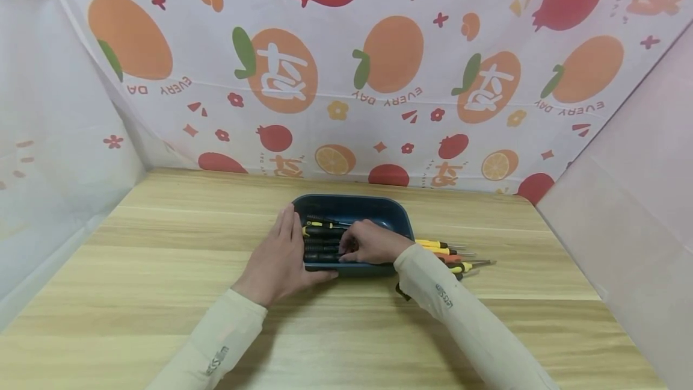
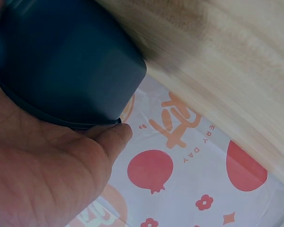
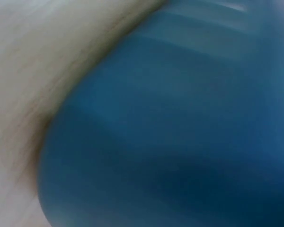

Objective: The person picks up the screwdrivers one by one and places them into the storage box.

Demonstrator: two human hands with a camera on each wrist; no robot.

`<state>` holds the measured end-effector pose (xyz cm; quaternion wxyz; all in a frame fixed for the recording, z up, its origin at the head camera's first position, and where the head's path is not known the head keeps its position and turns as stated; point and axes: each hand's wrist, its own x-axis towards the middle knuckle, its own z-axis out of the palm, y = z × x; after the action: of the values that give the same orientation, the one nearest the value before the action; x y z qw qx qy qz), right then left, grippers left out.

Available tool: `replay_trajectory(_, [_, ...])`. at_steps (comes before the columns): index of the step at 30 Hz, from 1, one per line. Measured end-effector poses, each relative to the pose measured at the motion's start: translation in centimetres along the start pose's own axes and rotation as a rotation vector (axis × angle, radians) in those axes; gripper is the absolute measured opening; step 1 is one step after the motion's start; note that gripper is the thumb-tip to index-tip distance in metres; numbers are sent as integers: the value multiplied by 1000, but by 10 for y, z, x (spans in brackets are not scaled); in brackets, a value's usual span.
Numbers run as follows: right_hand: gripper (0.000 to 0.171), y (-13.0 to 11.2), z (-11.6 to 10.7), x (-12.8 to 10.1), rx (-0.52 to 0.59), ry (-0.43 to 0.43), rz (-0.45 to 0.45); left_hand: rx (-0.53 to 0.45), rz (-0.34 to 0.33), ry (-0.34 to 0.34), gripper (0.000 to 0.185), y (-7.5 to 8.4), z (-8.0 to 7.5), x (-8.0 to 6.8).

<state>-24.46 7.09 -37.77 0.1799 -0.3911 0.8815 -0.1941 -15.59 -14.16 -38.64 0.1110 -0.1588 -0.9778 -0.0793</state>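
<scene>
A dark blue plastic bin (image 1: 352, 198) stands on the table, with several black-handled and yellow-and-black screwdrivers (image 1: 322, 232) lying side by side in its left part. My left hand (image 1: 278, 263) rests along the bin's left end, fingers straight at the rim and thumb out along the front wall. In the left wrist view, the fingertips (image 2: 123, 135) touch the bin's rim. My right hand (image 1: 370, 242) reaches over the bin's right side, its curled fingers and thumb pinching a black screwdriver handle among the others. That screwdriver's shaft is hidden under the hand. Only the bin's outer wall (image 3: 170, 118) fills the right wrist view.
Right of the bin, several more screwdrivers (image 1: 460, 268) with yellow, orange and black handles lie with their shafts pointing right. A small black piece (image 1: 402, 292) shows beside the right sleeve. Fruit-printed cloth (image 1: 335, 77) hangs behind the wooden table (image 1: 162, 269).
</scene>
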Motion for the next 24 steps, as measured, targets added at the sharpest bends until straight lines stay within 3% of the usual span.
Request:
replay_trajectory(14, [11, 5, -2, -18, 35, 47, -3, -6, -21, -15, 129, 7, -1, -6])
replay_trajectory(24, [17, 17, -27, -50, 61, 322, -49, -5, -50, -35, 131, 12, 0, -10])
